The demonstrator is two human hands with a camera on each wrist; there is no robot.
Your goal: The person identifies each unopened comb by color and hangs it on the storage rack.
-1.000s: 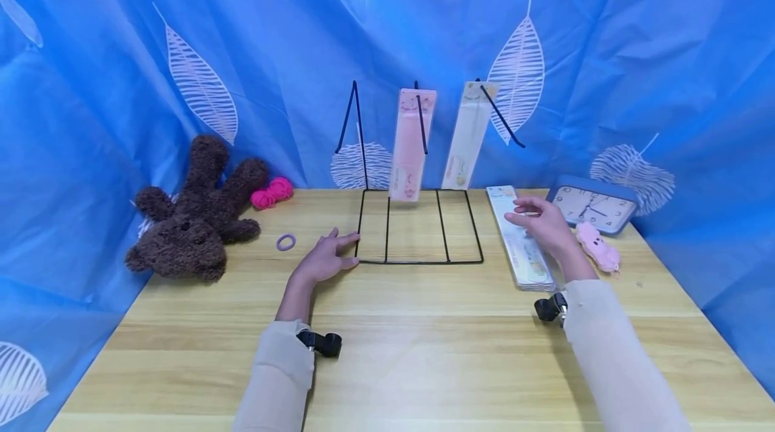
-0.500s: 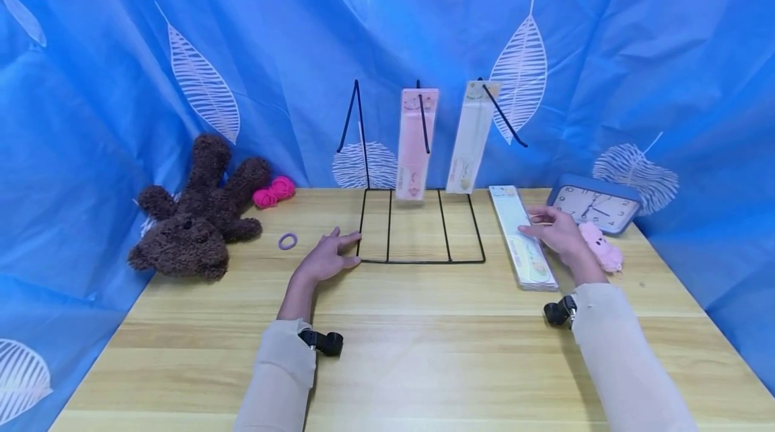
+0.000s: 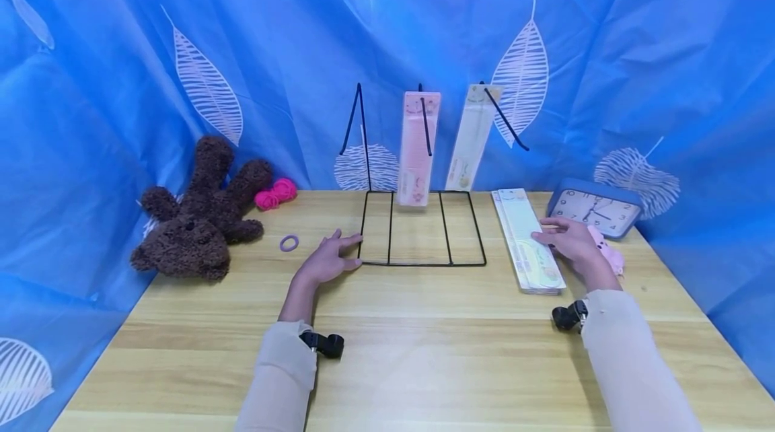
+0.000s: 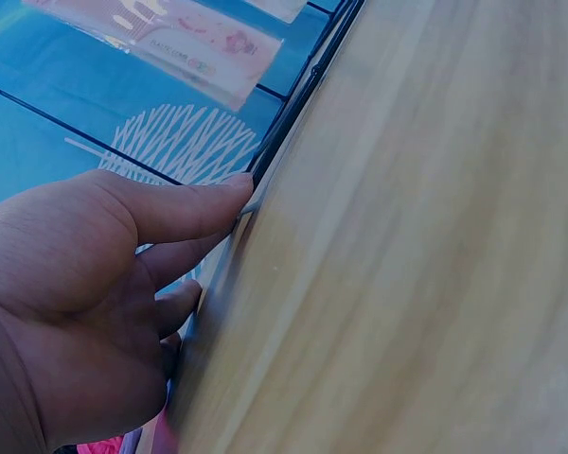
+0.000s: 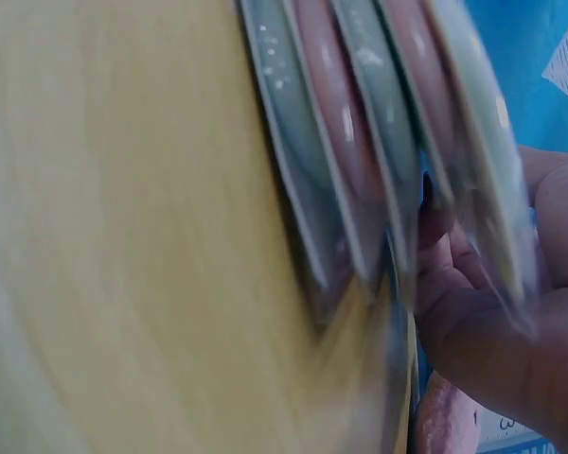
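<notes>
A stack of long clear-wrapped comb packets (image 3: 525, 243) lies on the table at the right. My right hand (image 3: 569, 243) pinches the right edge of the top comb packet (image 5: 488, 170), which stands apart from the pastel packets beneath. My left hand (image 3: 327, 258) touches the left bar of a black wire rack (image 3: 437, 264), thumb and index spread along it with the tips at the wire (image 4: 256, 175). A pink packet (image 3: 418, 149) hangs from the rack's middle hook and a pale one (image 3: 473, 139) from its right hook. The left hook (image 3: 362, 136) carries nothing.
A brown teddy bear (image 3: 188, 230), pink yarn balls (image 3: 276, 194) and a purple ring (image 3: 288, 243) lie at the left. Behind my right hand stand a blue clock (image 3: 596, 208) and a pink plush toy (image 3: 613, 258). A blue curtain (image 3: 290, 48) closes off the back.
My right hand has come down and rightward onto the packet stack and taken the top packet by its edge, shifting it slightly right. My left hand stays at the rack.
</notes>
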